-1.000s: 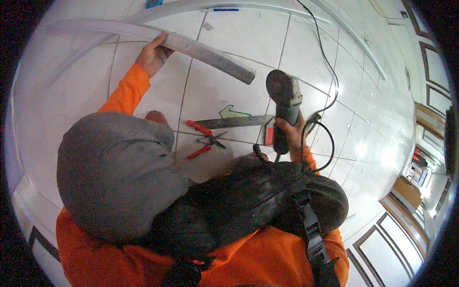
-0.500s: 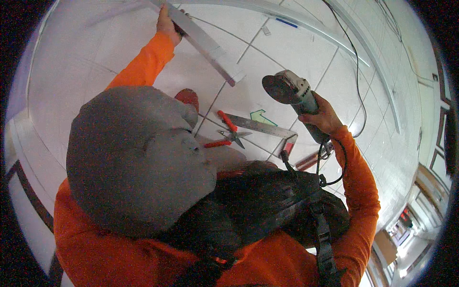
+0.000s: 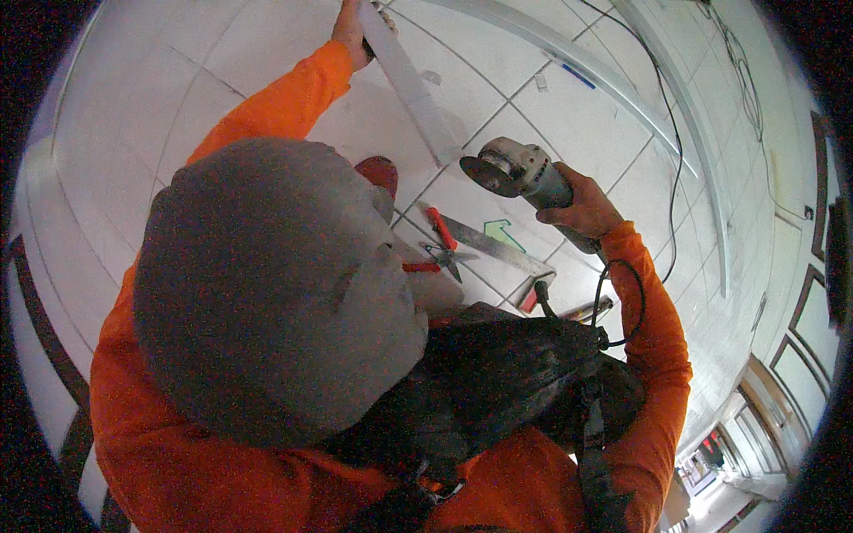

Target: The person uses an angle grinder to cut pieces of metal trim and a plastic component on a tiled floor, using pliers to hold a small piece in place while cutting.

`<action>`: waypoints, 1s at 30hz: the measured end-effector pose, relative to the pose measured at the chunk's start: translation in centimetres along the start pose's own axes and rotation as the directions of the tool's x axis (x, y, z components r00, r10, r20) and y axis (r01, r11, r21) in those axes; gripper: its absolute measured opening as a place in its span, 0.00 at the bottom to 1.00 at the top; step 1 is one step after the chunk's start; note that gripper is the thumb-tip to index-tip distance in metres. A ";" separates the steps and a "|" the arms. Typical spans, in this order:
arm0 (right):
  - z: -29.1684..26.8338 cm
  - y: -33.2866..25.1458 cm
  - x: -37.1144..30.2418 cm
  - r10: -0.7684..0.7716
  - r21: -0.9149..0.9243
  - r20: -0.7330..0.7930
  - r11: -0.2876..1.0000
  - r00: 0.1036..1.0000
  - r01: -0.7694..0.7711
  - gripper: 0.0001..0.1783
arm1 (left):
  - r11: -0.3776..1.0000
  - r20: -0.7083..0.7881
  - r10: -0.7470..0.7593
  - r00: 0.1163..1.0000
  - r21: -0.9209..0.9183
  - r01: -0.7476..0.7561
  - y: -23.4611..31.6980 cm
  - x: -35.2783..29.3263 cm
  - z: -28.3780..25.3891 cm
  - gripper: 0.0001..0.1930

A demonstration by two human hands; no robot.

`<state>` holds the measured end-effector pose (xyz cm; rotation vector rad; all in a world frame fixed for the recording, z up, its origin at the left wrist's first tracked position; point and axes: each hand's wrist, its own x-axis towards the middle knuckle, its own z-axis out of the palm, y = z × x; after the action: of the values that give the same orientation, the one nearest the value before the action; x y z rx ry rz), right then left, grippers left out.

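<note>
My left hand (image 3: 353, 37), at the top of the view, grips a long pale metal profile (image 3: 410, 89), whose near end slants down toward the middle. My right hand (image 3: 585, 206) is wrapped round the body of a grey angle grinder (image 3: 530, 171). The grinder's dark disc (image 3: 490, 176) faces left, a short gap from the profile's near end. Below lie red-handled snips (image 3: 444, 252) with their jaws spread, beside a flat metal square (image 3: 498, 245) on the tiles. The grinder's cable (image 3: 597, 298) loops under my right wrist.
Long metal channels (image 3: 613, 82) curve along the upper right, with a blue pen-like stick (image 3: 577, 75) beside them. A black cord (image 3: 668, 115) crosses there. A green arrow (image 3: 504, 233) marks the tiled floor. Large grey cloth (image 3: 267, 293) hides the floor at left; a red shoe (image 3: 378, 174) shows past it.
The grinder has moved left, its disc now closer to the profile's near end. The profile looks steeper and has shifted right in view, as has my left hand.
</note>
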<state>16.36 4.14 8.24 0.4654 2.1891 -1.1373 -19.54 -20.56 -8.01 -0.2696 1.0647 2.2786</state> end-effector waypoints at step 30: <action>0.6 -1.8 2.3 -0.082 -0.263 0.085 0.959 0.993 0.101 0.38 | 0.997 -0.046 -0.045 0.998 0.059 0.048 0.0 -0.8 -1.3 0.28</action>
<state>13.85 2.63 7.52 0.2035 2.2751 -0.8717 -18.97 -21.90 -8.46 -0.3187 1.1351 2.2048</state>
